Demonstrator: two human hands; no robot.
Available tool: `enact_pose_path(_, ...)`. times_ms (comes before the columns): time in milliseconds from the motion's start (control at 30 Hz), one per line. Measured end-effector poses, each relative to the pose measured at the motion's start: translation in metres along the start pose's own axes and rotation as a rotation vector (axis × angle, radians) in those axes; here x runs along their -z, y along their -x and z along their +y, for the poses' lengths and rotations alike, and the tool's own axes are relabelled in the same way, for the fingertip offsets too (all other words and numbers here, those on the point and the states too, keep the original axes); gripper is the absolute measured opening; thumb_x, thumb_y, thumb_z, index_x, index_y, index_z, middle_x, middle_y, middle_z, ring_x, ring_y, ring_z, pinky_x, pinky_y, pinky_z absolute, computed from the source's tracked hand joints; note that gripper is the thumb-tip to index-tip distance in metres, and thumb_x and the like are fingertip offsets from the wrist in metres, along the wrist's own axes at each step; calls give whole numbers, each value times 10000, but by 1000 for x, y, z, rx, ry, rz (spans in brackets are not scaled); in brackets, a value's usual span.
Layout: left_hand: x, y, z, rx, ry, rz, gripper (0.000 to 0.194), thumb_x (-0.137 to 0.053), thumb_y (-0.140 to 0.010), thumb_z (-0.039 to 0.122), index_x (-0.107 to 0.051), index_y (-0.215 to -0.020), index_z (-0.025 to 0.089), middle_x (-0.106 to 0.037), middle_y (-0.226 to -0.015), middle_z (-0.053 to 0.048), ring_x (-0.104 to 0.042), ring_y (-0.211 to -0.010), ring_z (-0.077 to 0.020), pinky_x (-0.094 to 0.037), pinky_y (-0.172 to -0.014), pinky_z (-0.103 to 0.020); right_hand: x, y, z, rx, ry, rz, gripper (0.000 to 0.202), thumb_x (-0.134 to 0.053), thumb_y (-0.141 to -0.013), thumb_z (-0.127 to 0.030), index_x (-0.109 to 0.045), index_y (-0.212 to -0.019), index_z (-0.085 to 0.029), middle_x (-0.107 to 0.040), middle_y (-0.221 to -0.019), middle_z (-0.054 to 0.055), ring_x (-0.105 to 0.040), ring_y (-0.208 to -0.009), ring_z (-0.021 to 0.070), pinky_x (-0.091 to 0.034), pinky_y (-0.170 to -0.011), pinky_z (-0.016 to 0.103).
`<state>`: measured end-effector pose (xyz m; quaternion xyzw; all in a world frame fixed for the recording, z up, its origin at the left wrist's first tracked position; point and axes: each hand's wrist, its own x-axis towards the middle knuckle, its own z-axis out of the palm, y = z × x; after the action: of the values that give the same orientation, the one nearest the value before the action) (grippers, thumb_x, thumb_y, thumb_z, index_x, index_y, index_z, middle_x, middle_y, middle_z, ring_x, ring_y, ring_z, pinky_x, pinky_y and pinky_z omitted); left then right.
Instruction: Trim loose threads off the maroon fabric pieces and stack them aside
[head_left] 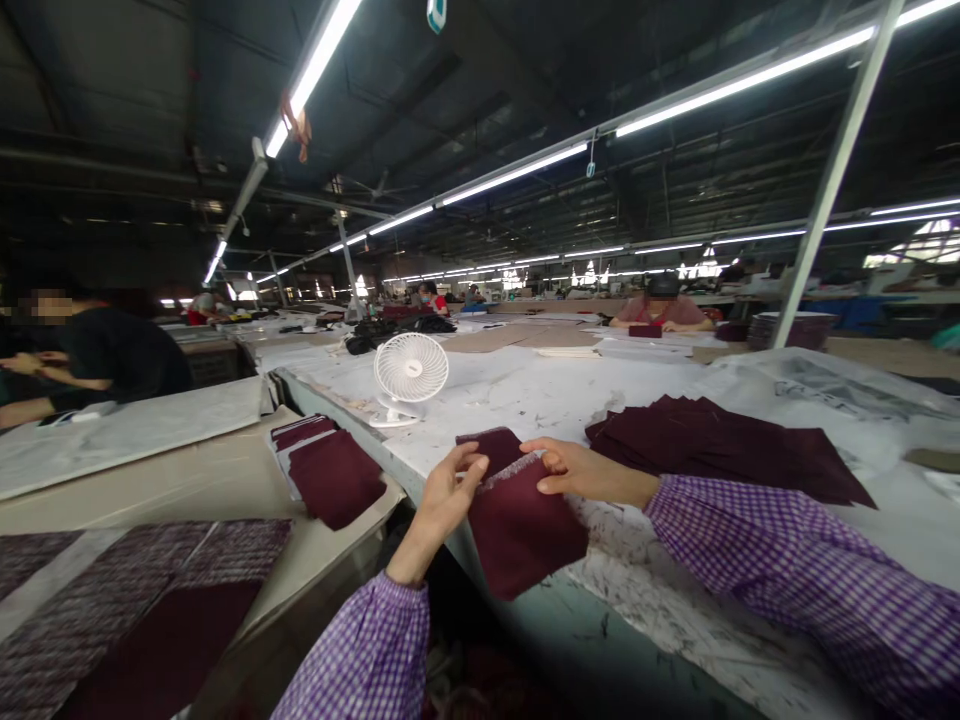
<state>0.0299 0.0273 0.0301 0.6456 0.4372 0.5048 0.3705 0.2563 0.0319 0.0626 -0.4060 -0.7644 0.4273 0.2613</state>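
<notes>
A maroon fabric piece [525, 535] hangs over the edge of the white table, with a pale speckled strip along its upper part. My left hand [448, 490] pinches it near the left end of that strip. At the right end of the strip, my right hand [581, 468] grips the cloth between thumb and fingers. Another maroon part [491, 443] shows just behind the strip; whether it belongs to the same piece I cannot tell. To the right of my right hand lies a spread pile of maroon fabric pieces [712, 445].
A small white fan [411, 368] stands on the white table [517, 380]. On the beige table at left are a stack of maroon pieces [337, 480] and speckled fabric [135, 570]. A gap separates the tables. Co-workers [127, 345] sit left and across [660, 305].
</notes>
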Motion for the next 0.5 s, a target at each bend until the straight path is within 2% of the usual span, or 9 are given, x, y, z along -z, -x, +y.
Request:
enact_pose_path(67,-10,-14,3,-32,-200,-101,442,-579,-775,434,-600,-1116,154,-688,-983,-86,-624,-899,-199,-468,-813,-301,3,0,2,15,42,13,569,-612,-708,-191,-418,-1241,-156,-406,-637,-70,-415,-572,85,-307,-531,223)
enact_pose_path(133,-24,-25,4,-45,-301,-166,362,-600,-763,383,-645,-1051,168,-701,-894,-50,-632,-821,-176,-471,-762,-271,5,-1,5,15,95,28,565,-585,-711,-166,-411,-1249,-149,-396,-626,-72,-408,-569,85,-300,-529,221)
enact_pose_path(267,-53,-37,3,-46,-391,-149,180,-610,-747,231,-695,-898,184,-691,-791,-9,-616,-730,-141,-453,-685,-236,10,-2,14,-13,308,89,580,-579,-695,-153,-423,-1253,-154,-458,-646,-59,-445,-582,96,-327,-538,224)
enact_pose_path(400,-67,-40,1,-109,-582,-151,192,-615,-731,146,-704,-891,204,-674,-863,-14,-604,-809,-152,-441,-752,-250,14,-2,25,-26,502,191,607,-633,-689,-227,-431,-1257,-148,-592,-879,17,-540,-685,128,-404,-646,260)
enact_pose_path(500,-69,-39,-1,-180,-689,-171,220,-592,-753,123,-708,-913,221,-651,-903,-19,-592,-854,-157,-432,-775,-257,16,2,32,20,664,275,372,-604,-733,-257,-562,-1088,-154,-624,-910,38,-559,-733,150,-410,-690,274)
